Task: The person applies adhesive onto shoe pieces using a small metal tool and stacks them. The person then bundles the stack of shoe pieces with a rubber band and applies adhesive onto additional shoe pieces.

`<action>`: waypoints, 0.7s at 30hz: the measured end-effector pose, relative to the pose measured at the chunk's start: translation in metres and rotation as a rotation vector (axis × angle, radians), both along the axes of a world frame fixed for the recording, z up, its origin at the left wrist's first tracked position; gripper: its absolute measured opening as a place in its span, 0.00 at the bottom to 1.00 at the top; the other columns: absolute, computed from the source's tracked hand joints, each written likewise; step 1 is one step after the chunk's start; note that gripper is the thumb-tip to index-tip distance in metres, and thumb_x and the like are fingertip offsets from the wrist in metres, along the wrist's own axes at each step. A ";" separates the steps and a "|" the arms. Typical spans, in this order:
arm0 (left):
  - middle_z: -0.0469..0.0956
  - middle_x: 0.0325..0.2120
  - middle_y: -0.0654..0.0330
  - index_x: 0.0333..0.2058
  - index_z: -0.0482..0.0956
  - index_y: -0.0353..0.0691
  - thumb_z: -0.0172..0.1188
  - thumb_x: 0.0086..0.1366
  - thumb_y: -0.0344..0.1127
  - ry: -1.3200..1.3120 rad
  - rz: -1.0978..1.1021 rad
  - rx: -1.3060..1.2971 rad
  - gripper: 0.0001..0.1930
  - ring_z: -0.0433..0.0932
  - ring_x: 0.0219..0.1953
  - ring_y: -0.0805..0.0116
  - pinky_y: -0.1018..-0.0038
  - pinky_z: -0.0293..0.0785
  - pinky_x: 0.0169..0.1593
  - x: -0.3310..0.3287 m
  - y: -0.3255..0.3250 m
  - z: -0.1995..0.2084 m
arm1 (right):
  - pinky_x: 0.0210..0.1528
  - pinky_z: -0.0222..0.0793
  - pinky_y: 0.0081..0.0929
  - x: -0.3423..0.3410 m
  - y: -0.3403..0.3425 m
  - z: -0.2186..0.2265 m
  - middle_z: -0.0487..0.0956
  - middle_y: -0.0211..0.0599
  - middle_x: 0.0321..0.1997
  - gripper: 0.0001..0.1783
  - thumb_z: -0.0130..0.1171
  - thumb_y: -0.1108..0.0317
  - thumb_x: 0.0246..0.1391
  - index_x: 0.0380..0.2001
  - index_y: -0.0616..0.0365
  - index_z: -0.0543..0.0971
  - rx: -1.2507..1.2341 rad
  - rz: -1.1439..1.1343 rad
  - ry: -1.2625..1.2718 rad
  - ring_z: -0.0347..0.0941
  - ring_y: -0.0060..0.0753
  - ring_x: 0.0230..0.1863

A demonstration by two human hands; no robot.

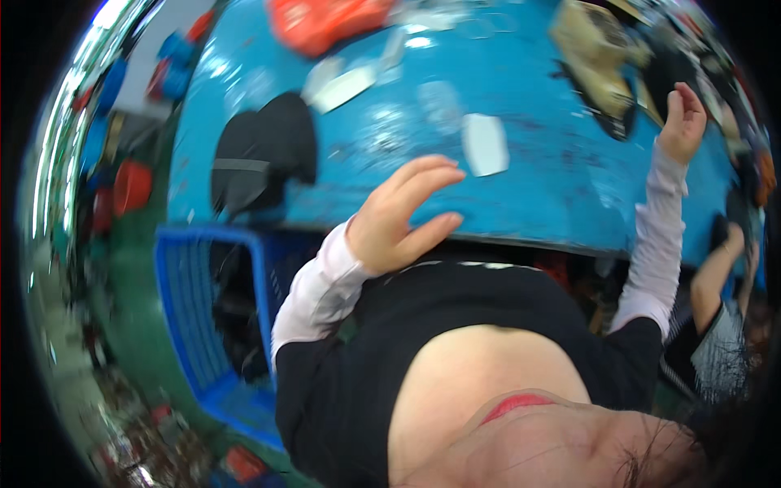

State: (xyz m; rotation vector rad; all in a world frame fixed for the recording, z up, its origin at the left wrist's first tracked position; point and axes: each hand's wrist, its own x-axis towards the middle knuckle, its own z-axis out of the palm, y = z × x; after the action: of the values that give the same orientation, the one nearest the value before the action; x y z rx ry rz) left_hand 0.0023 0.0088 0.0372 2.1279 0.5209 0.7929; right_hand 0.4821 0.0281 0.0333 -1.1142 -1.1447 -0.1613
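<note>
My left hand [407, 213] hovers over the table's near edge, thumb and fingers apart, with nothing between them. Just beyond its fingertips lies a white flat piece [486, 145] with rounded sides, and a clear, thin piece [440, 106] is behind that. My right hand [683, 126] is raised over the right side of the table, fingers loosely bent and somewhat blurred; I see nothing in it. Nearest to it are a beige, lumpy bundle [592, 45] and a dark, flat piece [614, 120]. Black flat pieces [285, 142] with a grey strip overlap at the table's left.
On the blue table [537, 195] are an orange-red plastic bag [325, 20] and another white piece [346, 89]. A blue plastic crate [175, 285] with black material inside stands below on the left. Another person's arm [716, 272] shows at the right.
</note>
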 end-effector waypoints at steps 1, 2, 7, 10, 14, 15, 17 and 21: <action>0.76 0.55 0.46 0.56 0.76 0.34 0.66 0.61 0.27 -0.027 0.112 0.002 0.24 0.75 0.59 0.50 0.65 0.70 0.61 -0.014 -0.007 0.000 | 0.50 0.72 0.21 -0.046 0.005 -0.012 0.78 0.36 0.49 0.18 0.63 0.71 0.63 0.54 0.63 0.75 -0.162 0.192 -0.011 0.75 0.24 0.47; 0.76 0.55 0.48 0.55 0.77 0.35 0.66 0.60 0.27 -0.037 0.262 0.110 0.23 0.76 0.58 0.52 0.65 0.70 0.59 -0.033 -0.008 -0.003 | 0.51 0.71 0.22 -0.089 0.010 -0.017 0.78 0.36 0.51 0.21 0.63 0.70 0.63 0.57 0.62 0.74 -0.314 0.360 -0.044 0.74 0.24 0.49; 0.74 0.54 0.44 0.56 0.72 0.30 0.65 0.64 0.33 -0.040 1.212 0.342 0.24 0.73 0.56 0.44 0.57 0.67 0.62 -0.121 0.006 -0.029 | 0.59 0.71 0.28 -0.280 0.054 -0.010 0.75 0.41 0.58 0.29 0.63 0.60 0.63 0.63 0.60 0.71 -0.925 1.016 0.054 0.74 0.30 0.56; 0.72 0.55 0.39 0.60 0.66 0.26 0.62 0.68 0.39 0.191 1.434 0.434 0.29 0.71 0.58 0.40 0.53 0.65 0.64 -0.181 0.026 -0.027 | 0.60 0.72 0.30 -0.353 0.082 -0.016 0.74 0.42 0.58 0.33 0.65 0.54 0.61 0.64 0.61 0.70 -1.184 1.148 0.221 0.74 0.32 0.57; 0.74 0.54 0.33 0.56 0.68 0.25 0.54 0.69 0.58 0.536 1.513 -0.042 0.36 0.74 0.56 0.34 0.50 0.70 0.59 -0.220 0.068 -0.017 | 0.54 0.75 0.28 -0.431 0.116 -0.035 0.78 0.47 0.54 0.44 0.66 0.40 0.54 0.62 0.64 0.72 -1.412 0.956 0.133 0.78 0.35 0.52; 0.75 0.53 0.32 0.55 0.70 0.26 0.53 0.68 0.62 0.626 1.486 -0.162 0.38 0.74 0.56 0.33 0.49 0.71 0.58 -0.225 0.081 -0.020 | 0.54 0.76 0.27 -0.447 0.122 -0.034 0.76 0.44 0.54 0.43 0.68 0.42 0.53 0.61 0.63 0.72 -1.506 0.832 0.157 0.78 0.33 0.50; 0.76 0.52 0.32 0.53 0.72 0.25 0.53 0.63 0.72 0.766 1.428 -0.314 0.45 0.75 0.57 0.34 0.51 0.71 0.59 -0.230 0.096 -0.029 | 0.49 0.78 0.29 -0.469 0.119 -0.023 0.77 0.43 0.51 0.44 0.74 0.40 0.46 0.56 0.63 0.75 -1.581 0.638 0.166 0.78 0.34 0.43; 0.75 0.56 0.38 0.56 0.75 0.32 0.59 0.56 0.76 0.876 1.439 -0.380 0.48 0.73 0.60 0.36 0.50 0.70 0.62 -0.211 0.106 -0.037 | 0.45 0.76 0.30 -0.483 0.119 -0.042 0.82 0.48 0.44 0.46 0.77 0.38 0.38 0.49 0.70 0.80 -1.429 0.793 0.056 0.79 0.39 0.43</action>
State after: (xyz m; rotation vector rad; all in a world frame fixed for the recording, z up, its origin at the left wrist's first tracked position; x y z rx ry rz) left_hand -0.2088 0.1146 0.0002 1.3726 2.5416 0.2785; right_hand -0.0009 0.1467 -0.0089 -1.6951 -1.5576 1.5014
